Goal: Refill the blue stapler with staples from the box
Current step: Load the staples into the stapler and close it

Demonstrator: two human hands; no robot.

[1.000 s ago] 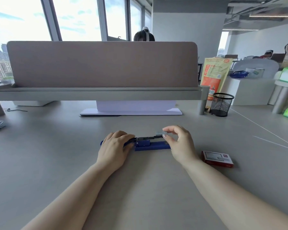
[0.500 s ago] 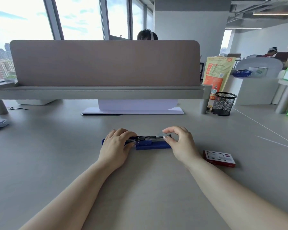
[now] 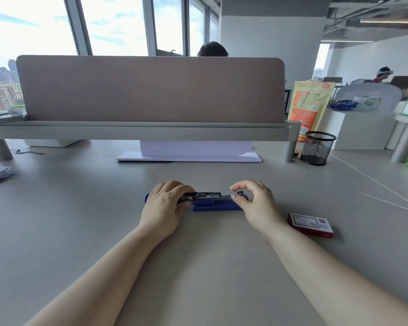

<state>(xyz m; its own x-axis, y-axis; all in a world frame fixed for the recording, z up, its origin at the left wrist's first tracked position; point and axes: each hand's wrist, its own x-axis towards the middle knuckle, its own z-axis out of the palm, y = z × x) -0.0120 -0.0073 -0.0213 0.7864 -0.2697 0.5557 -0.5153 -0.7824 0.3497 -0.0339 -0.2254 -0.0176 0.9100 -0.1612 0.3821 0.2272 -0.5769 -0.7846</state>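
Note:
The blue stapler (image 3: 216, 204) lies flat in the middle of the grey desk, with its metal staple channel (image 3: 207, 195) showing on top. My left hand (image 3: 166, 205) grips its left end and covers that part. My right hand (image 3: 254, 203) pinches a short silver strip of staples (image 3: 227, 192) between thumb and forefinger, right over the channel's right end. The red and white staple box (image 3: 310, 224) rests closed on the desk just to the right of my right wrist.
A brown divider panel on a grey shelf (image 3: 137, 131) crosses the desk behind the stapler, with a white stand (image 3: 189, 157) beneath it. A black mesh cup (image 3: 317, 148) and an orange bag (image 3: 307, 107) stand at the back right. A person sits behind the divider.
My right hand has lowered the staple strip a little towards the channel. My left hand has kept its hold on the stapler. The camera view has shifted slightly.

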